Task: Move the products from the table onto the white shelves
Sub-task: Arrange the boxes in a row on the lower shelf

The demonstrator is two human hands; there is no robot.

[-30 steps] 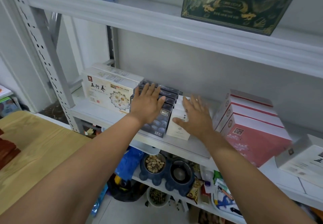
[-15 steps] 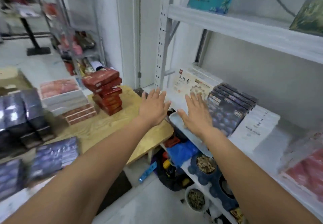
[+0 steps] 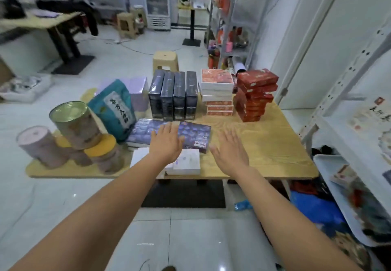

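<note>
While both hands are empty with fingers spread, the left hand (image 3: pixel 167 144) is over the flat dark-blue box (image 3: pixel 191 132) at frame centre, and the right hand (image 3: pixel 229 150) is over bare desk (image 3: pixel 264 144) beside it. This looks like the reach for the next product. Next, grip that box's ends and carry it to the white shelves (image 3: pixel 338 131) at the right edge. A second ago both hands lay on boxes on the shelf.

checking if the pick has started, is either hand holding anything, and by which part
Nothing is held. The left hand and right hand are both open, fingers straight; the left is over the blue box, not gripping it.
</note>
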